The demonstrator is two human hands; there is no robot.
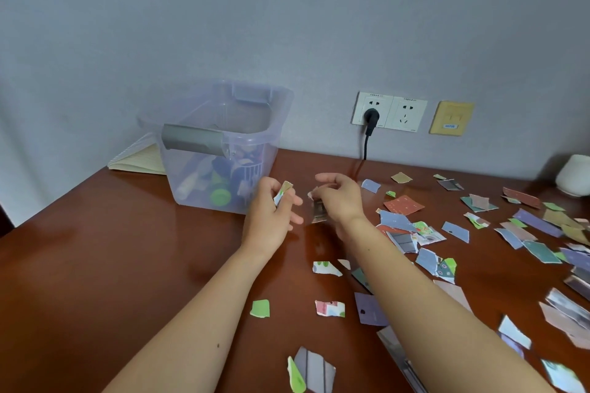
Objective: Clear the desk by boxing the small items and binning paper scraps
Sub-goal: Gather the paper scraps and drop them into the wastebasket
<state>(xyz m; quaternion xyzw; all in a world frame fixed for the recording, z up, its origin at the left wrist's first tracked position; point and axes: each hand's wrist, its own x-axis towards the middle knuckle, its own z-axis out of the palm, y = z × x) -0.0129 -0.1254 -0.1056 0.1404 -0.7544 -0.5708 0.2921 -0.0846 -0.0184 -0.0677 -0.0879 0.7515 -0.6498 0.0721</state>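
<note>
Paper scraps (404, 204) are being collected in-hand: one is pinched in the left hand (271, 215), another is gripped by the right hand (340, 198), likely so they're binned together.

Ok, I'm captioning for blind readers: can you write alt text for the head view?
The left hand pinches a pale scrap and the right hand holds a dark scrap over a brown desk. Behind them stands a clear box of small items; paper scraps litter the desk's right side.
</note>
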